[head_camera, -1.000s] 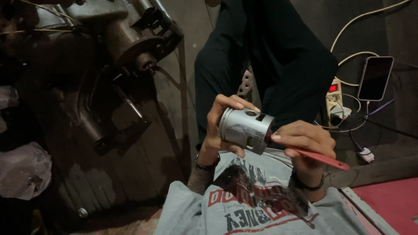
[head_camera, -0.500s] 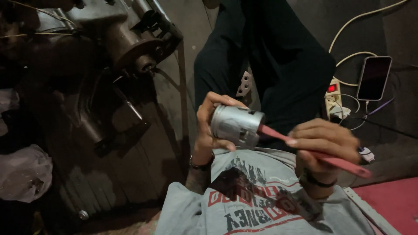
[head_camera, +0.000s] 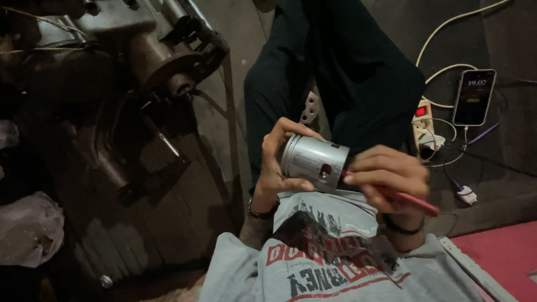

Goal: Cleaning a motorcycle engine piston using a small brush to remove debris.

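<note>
While left hand (head_camera: 279,162) grips ribbed metal piston (head_camera: 314,162) | right hand (head_camera: 389,176) pinches red tool (head_camera: 411,201)

One metal piston (head_camera: 313,162), one red tool (head_camera: 405,198), one phone (head_camera: 473,97), one power strip (head_camera: 423,124).

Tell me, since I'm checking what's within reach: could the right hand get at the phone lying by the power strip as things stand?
Probably not right away. The right hand is shut on a red-handled tool worked against the silver metal piston. The dark rectangular phone lies apart beyond the white power strip; nothing blocks the way.
</note>
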